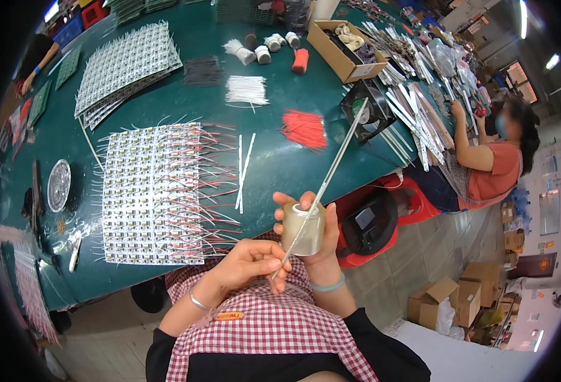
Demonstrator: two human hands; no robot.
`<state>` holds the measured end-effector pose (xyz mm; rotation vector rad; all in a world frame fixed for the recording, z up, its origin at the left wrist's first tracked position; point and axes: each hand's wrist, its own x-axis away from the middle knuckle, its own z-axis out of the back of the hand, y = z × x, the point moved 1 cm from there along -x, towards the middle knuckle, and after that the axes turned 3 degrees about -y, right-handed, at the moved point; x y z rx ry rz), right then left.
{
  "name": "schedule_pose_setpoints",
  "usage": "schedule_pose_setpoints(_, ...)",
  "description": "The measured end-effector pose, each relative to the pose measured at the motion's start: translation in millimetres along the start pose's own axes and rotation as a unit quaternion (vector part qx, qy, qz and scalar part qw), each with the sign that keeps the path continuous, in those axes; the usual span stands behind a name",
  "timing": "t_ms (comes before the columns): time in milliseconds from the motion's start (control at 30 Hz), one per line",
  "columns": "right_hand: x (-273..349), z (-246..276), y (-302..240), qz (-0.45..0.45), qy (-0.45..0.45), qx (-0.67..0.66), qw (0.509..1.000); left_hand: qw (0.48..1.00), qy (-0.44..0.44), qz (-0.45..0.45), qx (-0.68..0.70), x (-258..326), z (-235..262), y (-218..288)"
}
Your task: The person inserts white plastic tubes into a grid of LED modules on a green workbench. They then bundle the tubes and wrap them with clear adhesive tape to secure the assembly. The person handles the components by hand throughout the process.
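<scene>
My right hand (327, 251) is closed round a squat, translucent, yellowish bottle (312, 237) with a round top, held upright beyond the table's near edge. In my left hand (250, 262), the fingertips pinch the lower end of a long, thin, pale strip (338, 156). It slants up to the right across the bottle's front, and its far end reaches over a black fan (368, 109). Whether the strip touches the bottle I cannot tell. Left of my hands lies a white panel of small circuit boards (153, 197), with red and white wires along its right side.
On the green table (217, 172) lie two loose strips (245, 172), red wires (304, 129), white wires (246, 90) and black wires (203, 70). Stacked panels (127, 67), a cardboard box (341, 54) and a metal dish (59, 185) stand around. A seated co-worker (493, 165) works at right, beyond a red stool (414, 202).
</scene>
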<state>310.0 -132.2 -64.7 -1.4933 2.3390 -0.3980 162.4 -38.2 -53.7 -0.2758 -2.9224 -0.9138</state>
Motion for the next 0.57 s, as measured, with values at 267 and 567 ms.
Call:
schedule_pose_setpoints(267, -19.1, -8.1, -1.7, 0.015, -0.004, 0.115, 0.993, 0.869, 0.221, -0.138, -0.421, 5.2, -20.1, 17.4)
schedule_pose_setpoints(567, -66.7, 10.4, 10.5, -0.121, 0.080, 0.283, 0.948, 0.906, 0.323, -0.064, -0.266, 9.1, 0.3, 35.6)
